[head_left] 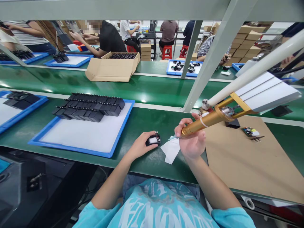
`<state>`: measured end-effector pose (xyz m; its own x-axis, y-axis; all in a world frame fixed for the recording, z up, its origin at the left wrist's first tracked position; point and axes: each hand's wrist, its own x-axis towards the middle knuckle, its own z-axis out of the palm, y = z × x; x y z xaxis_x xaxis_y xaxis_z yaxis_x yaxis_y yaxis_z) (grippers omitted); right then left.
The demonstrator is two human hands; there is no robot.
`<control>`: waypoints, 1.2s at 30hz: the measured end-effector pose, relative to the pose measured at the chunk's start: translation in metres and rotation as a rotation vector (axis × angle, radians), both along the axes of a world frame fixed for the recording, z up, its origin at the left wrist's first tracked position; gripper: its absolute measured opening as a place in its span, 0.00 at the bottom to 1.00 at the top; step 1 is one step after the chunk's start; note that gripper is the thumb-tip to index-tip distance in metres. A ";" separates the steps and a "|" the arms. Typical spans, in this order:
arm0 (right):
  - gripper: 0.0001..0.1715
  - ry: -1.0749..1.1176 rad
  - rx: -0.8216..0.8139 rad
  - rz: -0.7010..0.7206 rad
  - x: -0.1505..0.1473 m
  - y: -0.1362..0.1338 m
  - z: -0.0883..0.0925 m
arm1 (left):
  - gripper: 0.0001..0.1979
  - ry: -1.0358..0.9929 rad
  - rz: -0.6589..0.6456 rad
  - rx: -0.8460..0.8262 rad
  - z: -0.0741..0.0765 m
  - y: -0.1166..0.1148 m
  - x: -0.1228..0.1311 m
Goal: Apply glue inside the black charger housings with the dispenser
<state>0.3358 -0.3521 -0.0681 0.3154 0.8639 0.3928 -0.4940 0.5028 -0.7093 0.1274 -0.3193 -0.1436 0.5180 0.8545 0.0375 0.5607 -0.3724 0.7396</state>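
- Black plastic shows in the small case [149,143], which sits on the green bench [152,161] with a white part and red bits in its open top.
- Left hand [141,144]: its fingers are clamped on the case from the side.
- Right hand [193,146]: its fingers lie partly behind a gold tool [209,120], the thumb apart; whether they grip it I cannot tell.
- The tool's pale tip [172,138] points toward the case, just apart from it.
- White paper [173,150] lies under the tip, between the hands.
- To the left, a blue-rimmed tray [110,154] carries rows of black cases [87,107].
- To the right, a brown cardboard sheet [244,161] bears a circuit board [250,132].
- Farther off, an open carton [114,69] stands near several seated people.
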 end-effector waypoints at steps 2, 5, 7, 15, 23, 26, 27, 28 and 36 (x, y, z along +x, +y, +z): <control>0.27 -0.011 -0.009 -0.008 0.009 -0.002 -0.003 | 0.28 -0.075 -0.039 -0.112 0.002 0.008 -0.004; 0.27 -0.024 -0.021 -0.029 0.021 -0.003 -0.008 | 0.27 -0.229 -0.056 -0.330 0.007 0.019 0.001; 0.26 -0.021 -0.029 -0.051 0.027 -0.003 -0.011 | 0.27 -0.274 -0.071 -0.375 0.012 0.023 0.008; 0.27 -0.004 -0.039 -0.071 0.039 -0.006 -0.017 | 0.16 0.088 -0.159 0.173 0.021 0.005 0.012; 0.29 -0.021 -0.048 -0.067 0.039 -0.008 -0.016 | 0.13 0.101 -0.219 0.392 0.001 0.002 0.016; 0.29 -0.029 -0.052 -0.088 0.038 -0.008 -0.016 | 0.15 0.159 -0.261 0.306 0.005 0.004 0.019; 0.29 -0.031 -0.056 -0.096 0.038 -0.008 -0.016 | 0.16 0.182 -0.263 0.283 0.006 0.005 0.020; 0.29 -0.033 -0.062 -0.104 0.038 -0.008 -0.016 | 0.17 0.202 -0.256 0.268 0.007 0.005 0.020; 0.27 -0.043 -0.076 -0.144 0.040 -0.005 -0.015 | 0.19 0.343 -0.287 0.311 0.010 0.004 0.020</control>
<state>0.3753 -0.3570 -0.0833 0.4226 0.8386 0.3437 -0.3891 0.5104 -0.7669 0.1475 -0.3149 -0.1336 0.7557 0.6527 0.0539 0.5943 -0.7179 0.3624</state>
